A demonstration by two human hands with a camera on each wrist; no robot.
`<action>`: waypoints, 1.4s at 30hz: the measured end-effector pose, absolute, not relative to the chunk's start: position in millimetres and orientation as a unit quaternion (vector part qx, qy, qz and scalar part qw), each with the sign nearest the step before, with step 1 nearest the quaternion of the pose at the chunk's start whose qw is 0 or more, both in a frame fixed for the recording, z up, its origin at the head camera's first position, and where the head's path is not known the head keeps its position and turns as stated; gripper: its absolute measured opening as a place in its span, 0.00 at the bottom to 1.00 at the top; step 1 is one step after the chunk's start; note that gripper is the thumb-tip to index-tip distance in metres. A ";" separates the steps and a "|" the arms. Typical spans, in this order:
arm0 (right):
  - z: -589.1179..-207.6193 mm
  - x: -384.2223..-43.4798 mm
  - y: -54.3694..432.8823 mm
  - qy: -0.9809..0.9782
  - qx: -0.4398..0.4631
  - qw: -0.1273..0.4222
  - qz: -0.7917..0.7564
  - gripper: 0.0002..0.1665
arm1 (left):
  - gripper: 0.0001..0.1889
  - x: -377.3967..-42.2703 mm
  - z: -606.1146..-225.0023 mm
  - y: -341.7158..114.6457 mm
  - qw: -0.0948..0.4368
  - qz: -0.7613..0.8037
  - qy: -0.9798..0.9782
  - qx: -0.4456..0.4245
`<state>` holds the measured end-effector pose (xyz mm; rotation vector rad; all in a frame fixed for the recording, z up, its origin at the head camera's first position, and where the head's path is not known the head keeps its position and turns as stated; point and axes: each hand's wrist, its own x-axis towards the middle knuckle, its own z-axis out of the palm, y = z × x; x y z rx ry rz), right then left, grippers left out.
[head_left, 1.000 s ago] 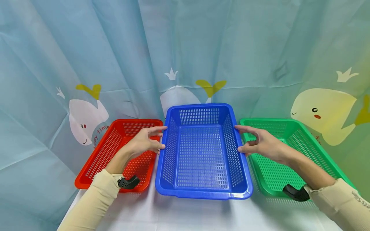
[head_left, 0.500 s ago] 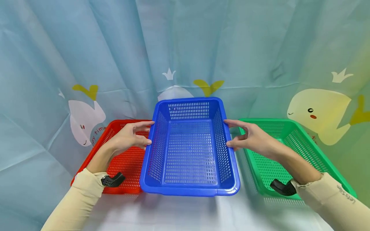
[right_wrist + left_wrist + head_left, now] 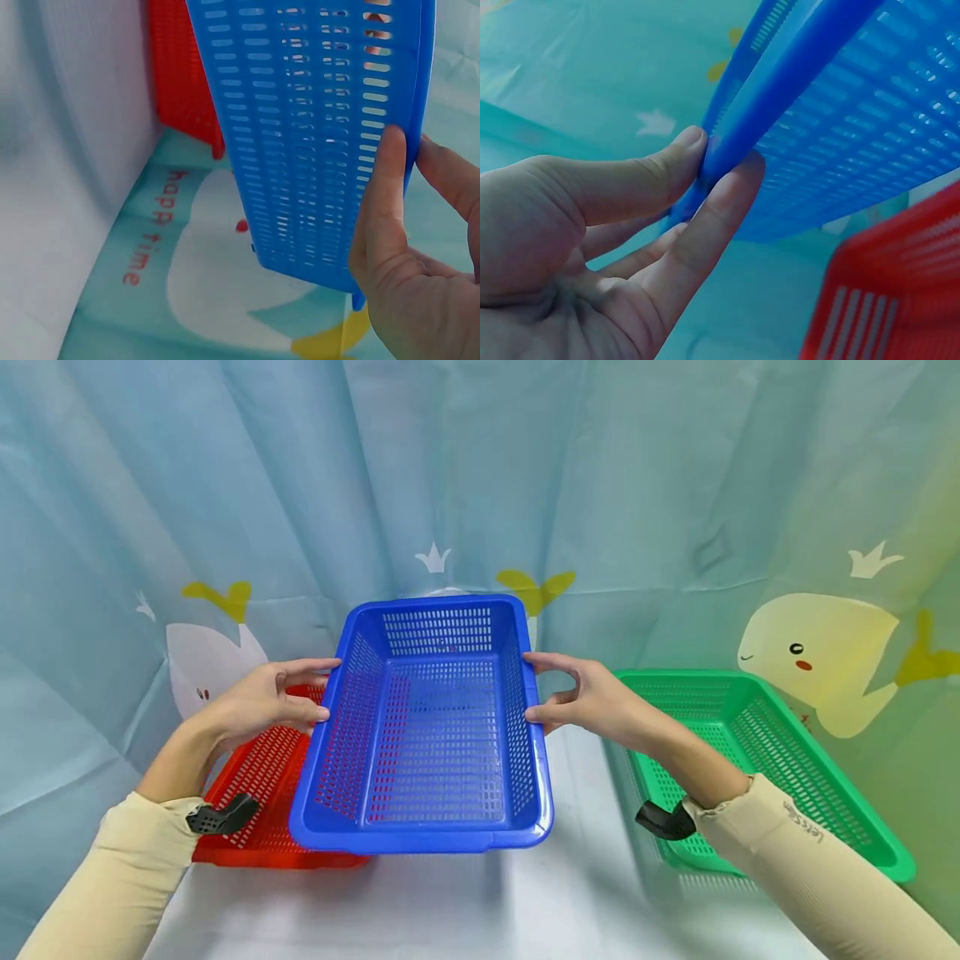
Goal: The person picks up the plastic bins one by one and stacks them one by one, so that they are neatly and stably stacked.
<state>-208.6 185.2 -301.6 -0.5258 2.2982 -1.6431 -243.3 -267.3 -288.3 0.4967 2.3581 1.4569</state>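
A blue plastic basket (image 3: 450, 743) with slotted walls hangs above the white table, held at both side rims. My left hand (image 3: 258, 697) pinches its left rim; in the left wrist view the thumb (image 3: 660, 169) lies on one side of the rim and the fingers on the other. On the opposite rim, my right hand (image 3: 588, 697) pinches in the same way, its fingers (image 3: 386, 202) against the outer wall in the right wrist view. The blue basket partly covers a red basket (image 3: 262, 793) below it at the left. Nothing lies inside the blue basket.
A green basket (image 3: 817, 777) stands on the white tablecloth (image 3: 585, 877) at the right, under my right forearm. Behind everything hangs a light blue curtain (image 3: 465, 468) printed with whales. Each wrist carries a small black device.
Both hands have carried the blue basket up and to the left, from between the other two baskets to over the red one. The green basket stays on the table.
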 end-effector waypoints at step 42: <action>-298.8 -226.0 98.3 0.716 -0.204 0.128 -0.655 0.50 | 0.41 -257.4 -272.2 -348.1 0.111 0.384 0.904 0.153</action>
